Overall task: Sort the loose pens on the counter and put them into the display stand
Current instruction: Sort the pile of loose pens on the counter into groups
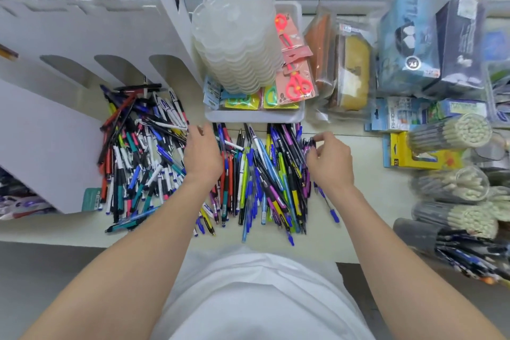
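Hands sitting over the pens [165,163]: left hand [202,153] lying on the heap (grasp hidden, cannot tell), right hand [329,161] pinching a dark pen [313,143] at the heap's right edge. Pens crowding the tabletop [372,201] from display stand [82,33] to tray [256,119] rim; bare strip lying rightward.

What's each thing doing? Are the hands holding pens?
loose pens, heaped unsorted on the counter
left hand, palm down on the loose pens, grip unclear
right hand, pinching a dark pen
display stand, upright, pens piled at its foot
clear trays, stacked in the white bin
pink scissors, closed, in their pack
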Tool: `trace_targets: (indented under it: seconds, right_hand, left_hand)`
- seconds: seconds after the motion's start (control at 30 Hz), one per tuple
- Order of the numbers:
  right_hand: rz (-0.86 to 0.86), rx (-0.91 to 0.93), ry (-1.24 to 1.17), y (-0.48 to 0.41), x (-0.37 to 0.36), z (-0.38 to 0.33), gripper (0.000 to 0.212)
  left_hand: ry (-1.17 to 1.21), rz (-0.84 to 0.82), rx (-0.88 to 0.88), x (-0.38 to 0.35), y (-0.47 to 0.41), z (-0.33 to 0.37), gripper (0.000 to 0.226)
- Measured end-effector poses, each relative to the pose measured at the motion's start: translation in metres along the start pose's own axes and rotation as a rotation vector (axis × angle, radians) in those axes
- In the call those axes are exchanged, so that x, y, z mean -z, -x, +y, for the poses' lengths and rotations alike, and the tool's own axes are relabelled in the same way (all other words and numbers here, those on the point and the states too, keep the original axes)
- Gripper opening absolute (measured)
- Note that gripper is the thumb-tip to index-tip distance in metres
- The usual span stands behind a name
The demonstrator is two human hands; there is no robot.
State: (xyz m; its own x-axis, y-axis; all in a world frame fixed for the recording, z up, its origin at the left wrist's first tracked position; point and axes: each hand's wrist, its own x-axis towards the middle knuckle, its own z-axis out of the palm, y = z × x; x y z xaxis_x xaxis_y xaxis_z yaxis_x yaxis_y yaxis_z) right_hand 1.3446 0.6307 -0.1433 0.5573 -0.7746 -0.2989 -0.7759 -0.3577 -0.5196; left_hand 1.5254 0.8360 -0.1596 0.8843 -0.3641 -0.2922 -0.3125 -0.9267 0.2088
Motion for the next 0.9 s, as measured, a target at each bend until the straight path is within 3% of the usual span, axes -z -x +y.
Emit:
trace_targets:
  seconds: [0.1, 0.2, 0.3, 0.47, 0.67, 0.9]
  right_hand:
    - [-0.101, 0.119, -0.111, 0.015, -0.005, -0.024, 0.023]
    - [-0.195, 0.199, -0.077, 0.032, -0.022, -0.039, 0.024]
    - [-0.033, 0.151, -0.102, 0.035, -0.033, -0.041, 0.024]
    - [0.137, -0.008, -0.136, 0.014, -0.030, -0.030, 0.028]
    - [-0.103, -0.015, 0.105, -0.022, -0.033, -0.021, 0.047]
    - [-0.272, -0.033, 0.098, -0.037, -0.032, -0.024, 0.050]
  left_hand:
    - [-0.278, -0.025, -0.189, 0.005, -0.011, -0.010, 0.076]
    - [-0.373, -0.030, -0.251, 0.010, -0.016, -0.020, 0.067]
    - [-0.425, -0.029, -0.289, 0.011, -0.018, -0.028, 0.055]
    - [-0.558, -0.101, -0.430, 0.015, -0.021, -0.035, 0.079]
    - [-0.585, -0.121, -0.463, 0.019, -0.005, -0.035, 0.060]
    - [-0.545, 0.067, -0.349, 0.032, 0.022, -0.031, 0.020]
